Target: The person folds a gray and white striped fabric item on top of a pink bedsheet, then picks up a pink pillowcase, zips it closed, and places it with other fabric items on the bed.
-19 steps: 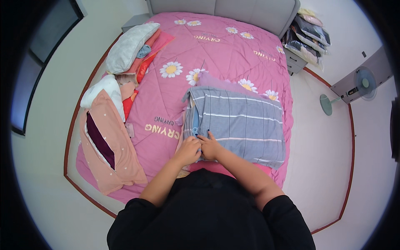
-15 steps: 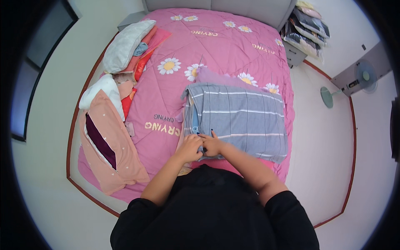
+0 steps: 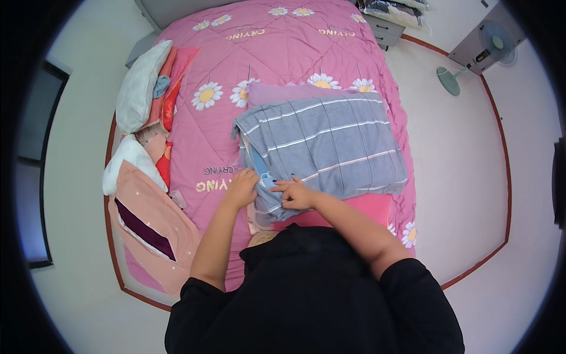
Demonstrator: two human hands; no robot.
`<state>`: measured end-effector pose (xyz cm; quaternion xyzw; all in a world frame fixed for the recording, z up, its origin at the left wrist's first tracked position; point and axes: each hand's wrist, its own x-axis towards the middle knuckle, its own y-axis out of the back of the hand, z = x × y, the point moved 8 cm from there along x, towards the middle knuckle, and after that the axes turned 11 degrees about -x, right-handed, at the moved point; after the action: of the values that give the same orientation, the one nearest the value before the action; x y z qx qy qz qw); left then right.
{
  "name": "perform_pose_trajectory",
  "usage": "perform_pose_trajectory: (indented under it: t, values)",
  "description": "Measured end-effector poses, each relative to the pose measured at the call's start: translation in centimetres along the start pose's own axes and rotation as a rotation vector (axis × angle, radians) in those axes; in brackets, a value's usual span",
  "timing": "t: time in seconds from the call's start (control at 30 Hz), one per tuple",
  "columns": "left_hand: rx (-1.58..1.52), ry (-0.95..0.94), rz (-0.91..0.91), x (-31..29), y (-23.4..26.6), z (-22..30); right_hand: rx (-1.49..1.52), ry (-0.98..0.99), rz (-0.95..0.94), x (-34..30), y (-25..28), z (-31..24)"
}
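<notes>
A grey-blue pillowcase (image 3: 336, 144) with white stripes and thin dark lines lies in front of me, filled out like a pillow. At its left end the opening shows a light blue layer (image 3: 257, 162) inside. My left hand (image 3: 240, 187) is closed on the edge of that opening, its fingertips bent over the cloth. Just right of it, my right hand (image 3: 296, 194) rests on the pillowcase beside the light blue part. Its fingers are apart and point left, with dark nails showing.
Under everything is a bed with a pink daisy-print quilt (image 3: 218, 135). A peach pillowcase (image 3: 156, 215) with a dark purple gap, a white pillow (image 3: 141, 88) and folded cloths (image 3: 168, 88) line the left side. Pink cloth (image 3: 359, 206) lies near me. A fan (image 3: 449, 81) stands on the right floor.
My hands, close together before, are now apart, the left one farther left along the opening. The pillowcase's near left corner is more rumpled and the light blue layer shows more. The view has shifted.
</notes>
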<state>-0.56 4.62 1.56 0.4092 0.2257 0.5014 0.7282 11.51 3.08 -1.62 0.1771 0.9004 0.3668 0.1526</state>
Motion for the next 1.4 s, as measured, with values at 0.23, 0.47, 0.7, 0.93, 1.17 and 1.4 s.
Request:
perform_pose_trajectory:
  t: [0.23,0.47,0.7,0.93,1.17,1.4]
  values:
    - [-0.051,-0.258,-0.014,4.2,2.5,6.2,0.030,0.117,0.315,-3.6,5.1,-0.5]
    - [-0.044,-0.141,-0.222,6.9,0.9,9.9,0.383,0.046,0.359,-8.2,8.3,2.5]
    - [-0.022,-0.088,-0.227,5.7,-2.4,11.1,0.421,-0.215,0.022,-9.2,5.8,3.3]
    - [-0.094,-0.014,-0.186,2.6,-3.5,10.2,-0.098,-0.151,0.291,-1.3,9.1,0.6]
    - [-0.159,-0.029,-0.038,-0.2,-1.0,11.1,-0.553,-0.028,0.087,5.2,4.6,-1.4]
    - [-0.235,-0.059,0.042,-0.5,-0.1,12.4,-0.790,-0.070,-0.102,6.6,0.8,-0.2]
